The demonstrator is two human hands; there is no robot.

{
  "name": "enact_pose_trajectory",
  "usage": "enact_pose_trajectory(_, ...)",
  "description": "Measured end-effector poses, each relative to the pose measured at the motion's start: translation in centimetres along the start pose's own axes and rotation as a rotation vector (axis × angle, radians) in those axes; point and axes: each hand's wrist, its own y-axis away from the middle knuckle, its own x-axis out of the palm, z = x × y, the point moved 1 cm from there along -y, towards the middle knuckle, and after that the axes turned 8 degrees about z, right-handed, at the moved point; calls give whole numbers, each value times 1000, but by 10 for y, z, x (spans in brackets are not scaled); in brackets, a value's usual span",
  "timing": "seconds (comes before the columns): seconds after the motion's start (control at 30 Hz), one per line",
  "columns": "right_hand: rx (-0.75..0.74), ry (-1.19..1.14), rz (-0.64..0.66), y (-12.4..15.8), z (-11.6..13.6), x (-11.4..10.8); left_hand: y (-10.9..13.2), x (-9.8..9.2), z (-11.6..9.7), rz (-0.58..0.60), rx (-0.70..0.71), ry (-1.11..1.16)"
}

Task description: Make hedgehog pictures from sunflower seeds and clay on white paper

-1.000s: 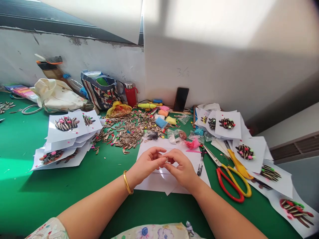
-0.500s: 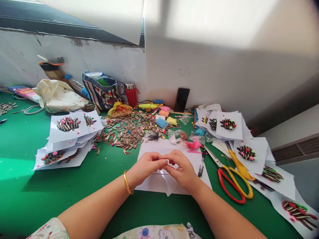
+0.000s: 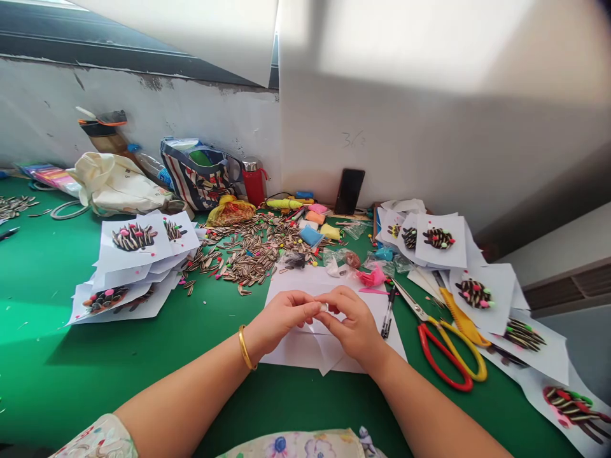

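My left hand (image 3: 291, 315) and my right hand (image 3: 351, 321) meet above the white paper (image 3: 291, 356), thumbs and fingertips pinched together. Between the fingertips shows a small white lump (image 3: 324, 308) that looks like modelling clay; the fingers cover most of it. Just past the hands, pink clay (image 3: 371, 276) in clear wrap and a white clay piece (image 3: 333, 270) rest by the paper's far edge. A black pen (image 3: 388, 312) lies on the paper, to the right of my right hand.
Scissors (image 3: 442, 340) with red and yellow handles lie right of the paper, beside a yellow-handled knife (image 3: 461, 315). Sunflower seeds (image 3: 252, 254) are heaped behind. Stacked seed-picture cards stand left (image 3: 133, 264) and right (image 3: 442, 238). A phone (image 3: 350, 191) leans on the wall.
The fingers of my right hand have shifted slightly, and the white lump between the fingertips shows more clearly. The view has moved a little; the other things lie as before.
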Motion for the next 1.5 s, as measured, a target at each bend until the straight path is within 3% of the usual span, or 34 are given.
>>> enact_pose_trajectory(0.57,-10,10,-20,1,-1,-1,-3,-3,1,-50,51,-19)
enact_pose_trajectory(0.8,39,-14,-68,-2,4,-1,-2,-2,-1,-71,68,-149)
enact_pose_trajectory(1.13,54,-18,-98,-3,5,0,-4,-4,6,-160,229,-399)
enact_pose_trajectory(1.5,73,-14,-79,-1,1,-2,-2,-2,1,-222,254,-480)
